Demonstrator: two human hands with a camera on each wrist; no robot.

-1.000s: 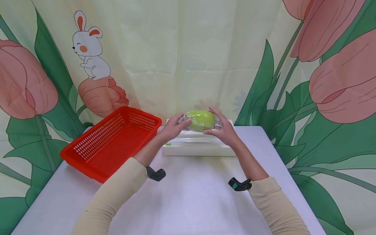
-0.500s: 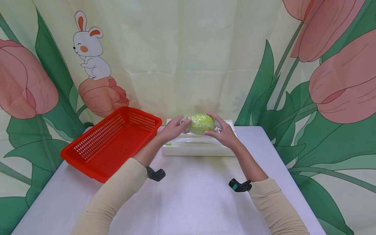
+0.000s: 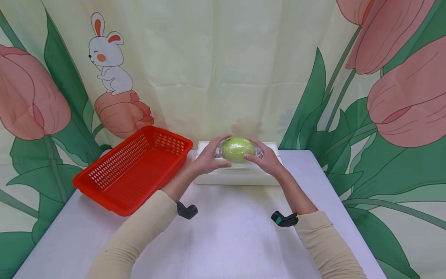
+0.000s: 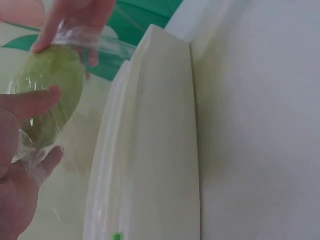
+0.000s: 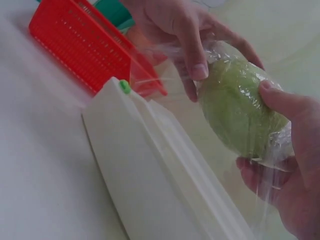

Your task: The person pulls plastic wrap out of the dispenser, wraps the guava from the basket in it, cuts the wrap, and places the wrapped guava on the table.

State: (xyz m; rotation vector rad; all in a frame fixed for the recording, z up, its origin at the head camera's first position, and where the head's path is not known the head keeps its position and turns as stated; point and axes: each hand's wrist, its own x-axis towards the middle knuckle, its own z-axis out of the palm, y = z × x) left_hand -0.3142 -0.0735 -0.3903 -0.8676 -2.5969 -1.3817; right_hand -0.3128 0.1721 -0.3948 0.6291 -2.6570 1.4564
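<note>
A green oval fruit (image 3: 238, 150) tightly wrapped in clear cling film is held between both hands above a white cling film dispenser (image 3: 238, 178). My left hand (image 3: 211, 155) holds its left end, fingers at the top and the thumb spread low. In the right wrist view, that hand (image 5: 185, 37) has its thumb against the wrapped fruit (image 5: 237, 105). My right hand (image 3: 267, 158) grips the other end, thumb pressed on the near side. Loose film gathers at both ends. The fruit hides parts of several fingers.
A red plastic basket (image 3: 130, 201) stands on the white-covered table (image 3: 237, 232) to the left. The dispenser bears a green slider (image 5: 124, 86). Behind the table hangs a printed curtain (image 3: 181, 58) with a rabbit and tulips.
The wrapped fruit has come down slightly. My left hand has shifted its hold: its fingers spread wider, and its thumb has moved lower off the fruit's front. My right hand keeps its grip.
</note>
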